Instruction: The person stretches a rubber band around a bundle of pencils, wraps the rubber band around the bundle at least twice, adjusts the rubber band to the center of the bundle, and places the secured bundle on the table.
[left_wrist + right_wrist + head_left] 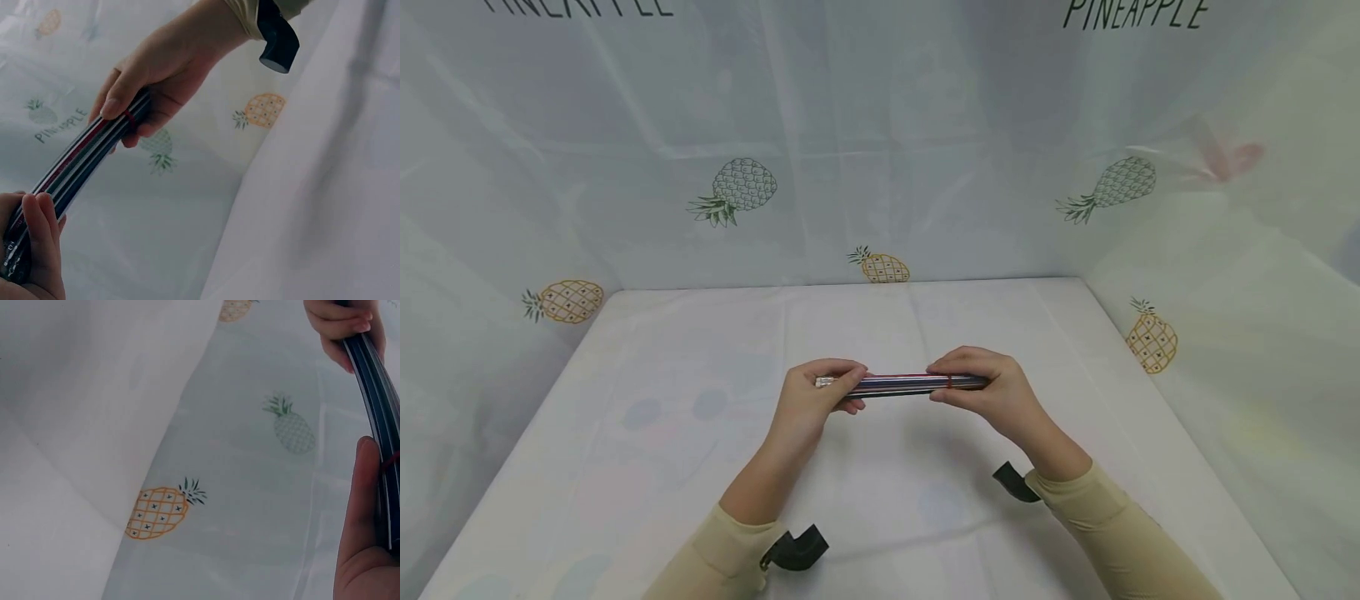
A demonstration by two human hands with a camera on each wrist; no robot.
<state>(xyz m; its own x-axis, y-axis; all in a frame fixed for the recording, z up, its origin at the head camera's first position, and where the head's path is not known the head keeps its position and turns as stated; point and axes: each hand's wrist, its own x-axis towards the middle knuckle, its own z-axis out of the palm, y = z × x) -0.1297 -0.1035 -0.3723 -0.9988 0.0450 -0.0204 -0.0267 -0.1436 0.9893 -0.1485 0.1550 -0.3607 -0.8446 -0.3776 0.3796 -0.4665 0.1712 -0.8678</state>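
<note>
A bundle of slim striped pencils [898, 384] in dark blue, red, black and white lies level between both hands, raised over the white table. My left hand [808, 396] grips its left end, thumb across the top, with pale silvery tips peeking out. At the other end, my right hand [992, 392] holds the pencils between thumb and fingers. Close to the right fingertips, a thin red rubber band [130, 119] circles the bundle. In the right wrist view the pencils [375, 387] run along the right edge, partly cut off.
A white cloth-covered table [700, 483] spreads beneath the hands. Behind it and along the sides hangs a pale curtain [880, 125] printed with pineapples. A black wrist mount [797, 550] juts from the left sleeve, another [1017, 483] from the right one.
</note>
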